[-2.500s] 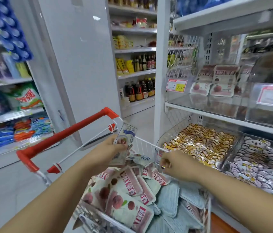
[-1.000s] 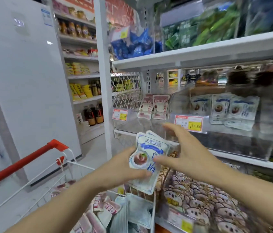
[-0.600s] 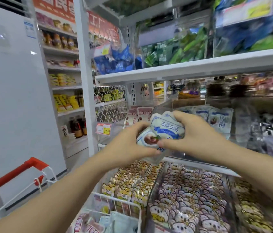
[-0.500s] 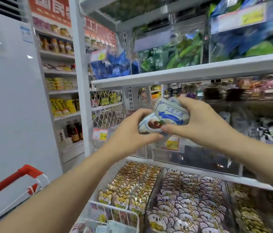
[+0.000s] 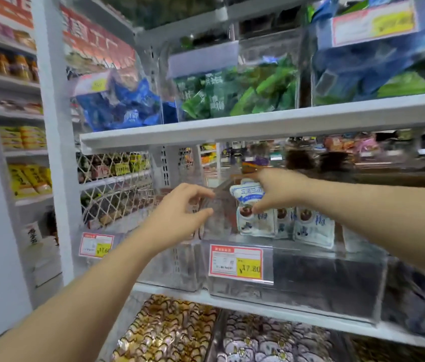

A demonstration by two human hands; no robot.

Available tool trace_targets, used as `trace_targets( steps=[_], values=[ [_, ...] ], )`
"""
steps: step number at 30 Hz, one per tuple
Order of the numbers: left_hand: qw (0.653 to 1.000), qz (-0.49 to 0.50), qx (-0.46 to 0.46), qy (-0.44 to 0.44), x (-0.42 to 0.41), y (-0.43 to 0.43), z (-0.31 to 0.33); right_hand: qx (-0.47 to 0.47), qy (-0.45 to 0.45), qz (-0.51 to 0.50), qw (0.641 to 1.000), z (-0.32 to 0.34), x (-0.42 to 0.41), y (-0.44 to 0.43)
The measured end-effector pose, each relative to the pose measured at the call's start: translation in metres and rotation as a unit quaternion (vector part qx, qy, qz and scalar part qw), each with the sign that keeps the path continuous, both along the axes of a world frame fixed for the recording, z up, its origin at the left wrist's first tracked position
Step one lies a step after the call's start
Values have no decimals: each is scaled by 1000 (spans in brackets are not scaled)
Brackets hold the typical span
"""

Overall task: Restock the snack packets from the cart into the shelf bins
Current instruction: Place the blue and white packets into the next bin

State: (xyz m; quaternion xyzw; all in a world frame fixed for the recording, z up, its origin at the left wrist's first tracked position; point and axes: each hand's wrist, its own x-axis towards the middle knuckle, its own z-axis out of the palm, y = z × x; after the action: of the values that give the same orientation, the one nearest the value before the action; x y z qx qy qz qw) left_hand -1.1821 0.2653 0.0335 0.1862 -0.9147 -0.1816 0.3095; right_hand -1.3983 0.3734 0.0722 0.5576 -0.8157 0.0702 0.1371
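White-blue packet (image 5: 248,193) pinched in my right hand (image 5: 278,192) over the clear bin (image 5: 318,257), left hand (image 5: 180,219) loose, holding nothing. If I let go crooked it could knock the standing row (image 5: 312,227) over lol.

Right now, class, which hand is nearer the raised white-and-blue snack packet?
Right. The right hand pinches the snack packet; the left hand is to its left, apart from it.
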Motion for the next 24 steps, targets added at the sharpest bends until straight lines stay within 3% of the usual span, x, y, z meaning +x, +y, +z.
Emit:
trace_targets(
  steps=[7, 13, 16, 20, 22, 24],
  values=[
    [996, -66, 47, 26, -8, -11, -5, 121, -127, -72, 982, -26, -57, -57],
    [993, -82, 72, 46, -9, -11, -9, 132, -103, -32, 985, -34, -68, -67],
    [990, -97, 85, 53, -8, -11, -11, 137, -33, -48, 989, -34, -68, -66],
    [989, -99, 90, 58, -7, -11, -11, 87, 192, -62, 976, -34, -52, -60],
    [990, -95, 87, 58, -7, -11, -11, 60, 218, -78, 971, -32, -44, -59],
    [990, -94, 88, 58, -7, -10, -12, 45, 190, -90, 977, -34, -41, -60]
  ],
)
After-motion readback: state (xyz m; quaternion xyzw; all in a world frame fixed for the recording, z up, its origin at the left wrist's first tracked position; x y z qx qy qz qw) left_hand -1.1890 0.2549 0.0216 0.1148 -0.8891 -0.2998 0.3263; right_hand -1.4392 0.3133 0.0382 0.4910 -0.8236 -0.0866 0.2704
